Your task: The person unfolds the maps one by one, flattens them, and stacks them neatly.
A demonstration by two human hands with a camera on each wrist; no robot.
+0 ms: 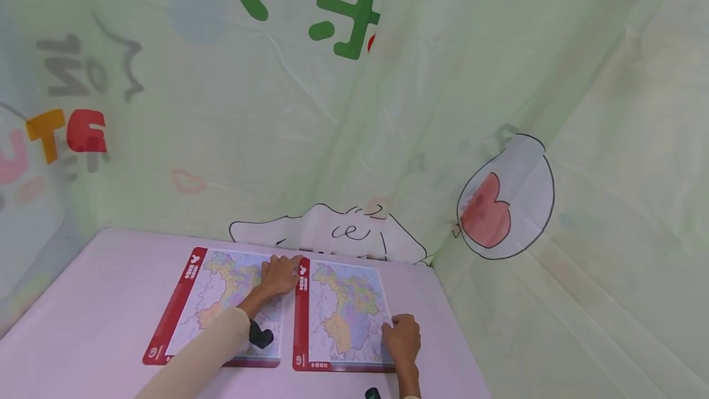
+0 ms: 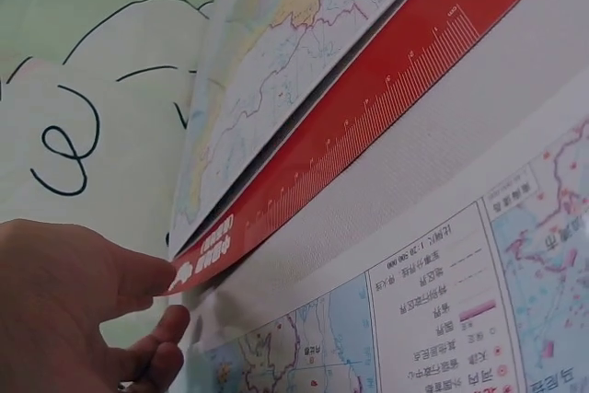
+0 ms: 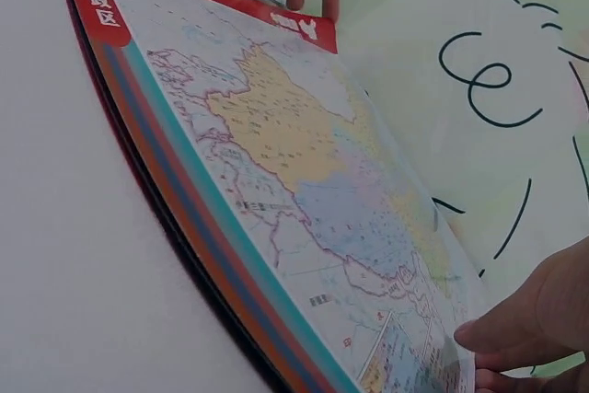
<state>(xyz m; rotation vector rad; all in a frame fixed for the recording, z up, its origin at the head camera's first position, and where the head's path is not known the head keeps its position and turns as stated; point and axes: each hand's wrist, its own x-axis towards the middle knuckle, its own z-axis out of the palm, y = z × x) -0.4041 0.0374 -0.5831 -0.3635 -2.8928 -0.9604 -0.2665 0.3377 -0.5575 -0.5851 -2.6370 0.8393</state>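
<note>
Held map (image 1: 349, 313): red-edged sheet over the pale pinkish surface (image 1: 72, 319), its red strip (image 2: 340, 126) — printed with a ruler scale — along the left side as the head view sees it; whether it lies fully flat, I cannot tell.
Left hand (image 1: 281, 274): fingers pinch the held map's upper-left corner.
Right hand (image 1: 403, 336): thumb on the face, fingers beneath — gripping the held map's right edge.
Second map (image 1: 216, 300): just left of the held map, with a narrow gap between; red-edged too, partly covered by the left arm's cream sleeve (image 1: 196, 356).
Dark attachment (image 1: 260, 335): at the left cuff, left of the held map.
Dark object (image 1: 373, 393): just below the held map's lower edge, cut off by the frame.
Backdrop (image 1: 277, 128): pale green fabric behind the held map, a red heart (image 1: 487, 217) to its right.
</note>
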